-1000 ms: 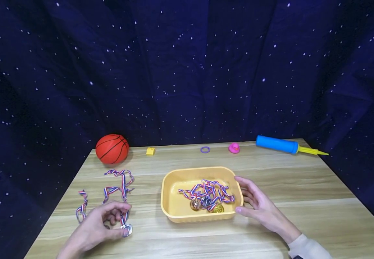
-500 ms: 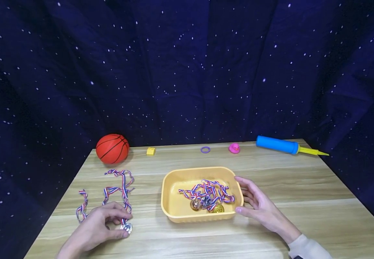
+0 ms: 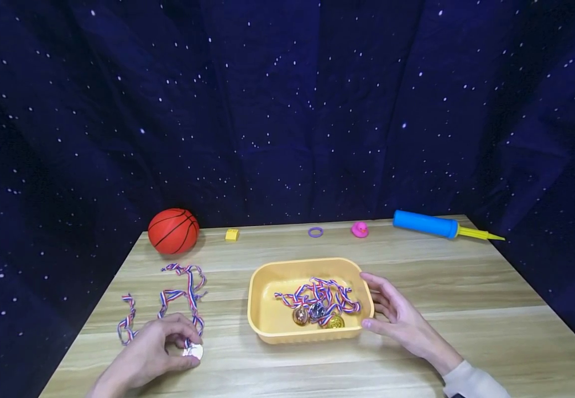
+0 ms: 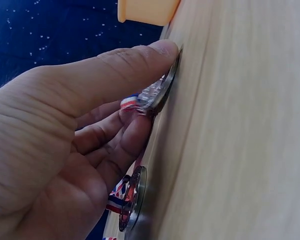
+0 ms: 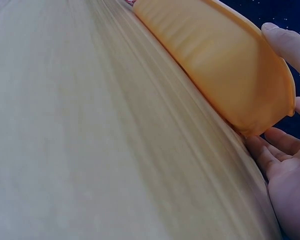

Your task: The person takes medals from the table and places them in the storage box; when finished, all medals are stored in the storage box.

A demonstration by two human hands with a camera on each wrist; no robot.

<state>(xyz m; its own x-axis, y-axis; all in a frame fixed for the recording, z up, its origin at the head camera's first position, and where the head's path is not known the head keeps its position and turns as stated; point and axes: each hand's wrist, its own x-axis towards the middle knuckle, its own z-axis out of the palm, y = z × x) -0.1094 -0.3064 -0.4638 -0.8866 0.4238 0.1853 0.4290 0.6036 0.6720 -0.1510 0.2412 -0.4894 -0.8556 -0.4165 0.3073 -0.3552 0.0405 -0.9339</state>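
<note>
The left hand [image 3: 154, 349] pinches a silver medal [image 3: 194, 351] low over the counter [image 3: 247, 370]; the right hand [image 3: 397, 319] rests, ungripping, against the yellow basin [image 3: 312, 335]. The medal's ribbon [image 3: 197, 321] may catch the neighbouring ribbon [image 3: 171, 292] and drag it.

The head view looks forward and down from high over the worktop [image 3: 442, 298], taking in both far corners and the curtain [image 3: 287, 121] behind. The left wrist view looks low along the tipped-up surface, close by the left hand [image 3: 153, 348]; the right wrist view skims it beside the tray [image 3: 307, 336], right hand [image 3: 399, 316] at the frame's edge. Head and left wrist share the silver medal [image 3: 195, 351]; all three share tray and curtain.
</note>
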